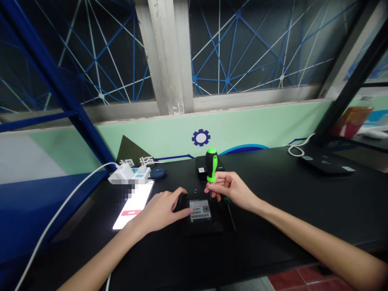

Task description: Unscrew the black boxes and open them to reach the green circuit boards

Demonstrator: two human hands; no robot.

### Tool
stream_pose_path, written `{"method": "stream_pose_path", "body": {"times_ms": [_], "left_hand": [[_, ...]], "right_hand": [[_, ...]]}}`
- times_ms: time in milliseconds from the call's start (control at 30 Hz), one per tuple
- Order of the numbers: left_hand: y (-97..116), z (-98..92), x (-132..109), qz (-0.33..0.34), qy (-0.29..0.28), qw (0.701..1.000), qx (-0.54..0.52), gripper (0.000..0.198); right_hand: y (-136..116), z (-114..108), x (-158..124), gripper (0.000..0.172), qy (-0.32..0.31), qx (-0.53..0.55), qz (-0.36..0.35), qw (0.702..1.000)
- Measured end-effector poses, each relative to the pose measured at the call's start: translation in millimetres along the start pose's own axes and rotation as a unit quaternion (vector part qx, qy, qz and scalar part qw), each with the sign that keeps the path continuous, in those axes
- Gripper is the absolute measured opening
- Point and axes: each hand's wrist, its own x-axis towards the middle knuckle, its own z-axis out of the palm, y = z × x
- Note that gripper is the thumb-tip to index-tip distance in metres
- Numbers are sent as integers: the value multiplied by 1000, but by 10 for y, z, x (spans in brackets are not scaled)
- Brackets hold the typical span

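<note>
My right hand [227, 186] pinches a green and black screwdriver [211, 163] low on its handle. The tool stands upright, its shaft pointing down at the far right part of a black electronic box [201, 226]; whether the tip sits in a screw is hidden. That box lies flat with a white printed label [200, 210] facing up. Gripping its left side is my left hand [165, 206], thumb on the label's edge and fingers around the far left corner. A second thin shaft [231, 217] lies right of the box, its green end partly under my right hand. Tiny pieces [195, 191] lie just behind the box.
Another small black box [201, 163] sits behind the screwdriver near the wall. To the left are a lit phone [135, 206], a white power strip [142, 174] with plugs and a dark blue case [158, 173]. A flat black device [325, 163] with a white cable lies far right.
</note>
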Motion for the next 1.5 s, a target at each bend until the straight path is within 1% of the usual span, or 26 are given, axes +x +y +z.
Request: {"method": "stream_pose_path", "body": {"times_ms": [300,500,567,667,767,867,933,1267,1400,1500], "left_hand": [[-6,-7,-6,-2,0,1000,-3,56],[15,-21,-10,-3,-3,1000,-8,56],[22,-27,-14,-5,-5,1000,-10,55],[20,-33,-18,-9,-5,1000,-11,55],[10,-26,-17,-10,-4,1000,-11,55],[9,-17,-12,-10,-7,1000,-10,56],[15,-16,-8,-9,-8,1000,-9,56],[30,-31,-11,-3,-4,1000,-10,59],[28,-14,-9,-3,3,1000,-11,63],[40,-11,-6,4,-5,1000,-14,64]], "right_hand": [[-16,16,-13,26,-4,-17,-34,999],[-44,-19,-27,24,-6,-23,-48,999],[-60,-32,-30,24,2,-19,-54,998],[-80,-44,-42,23,31,-18,-65,997],[-85,-51,-66,21,43,-23,-94,994],[-82,-55,-86,25,32,-51,-127,990],[-80,-50,-88,30,28,-75,-135,988],[-56,32,-72,35,19,-113,-87,990],[-32,31,-71,33,13,-97,-78,992],[-10,25,-65,32,5,-96,-74,993]]}}
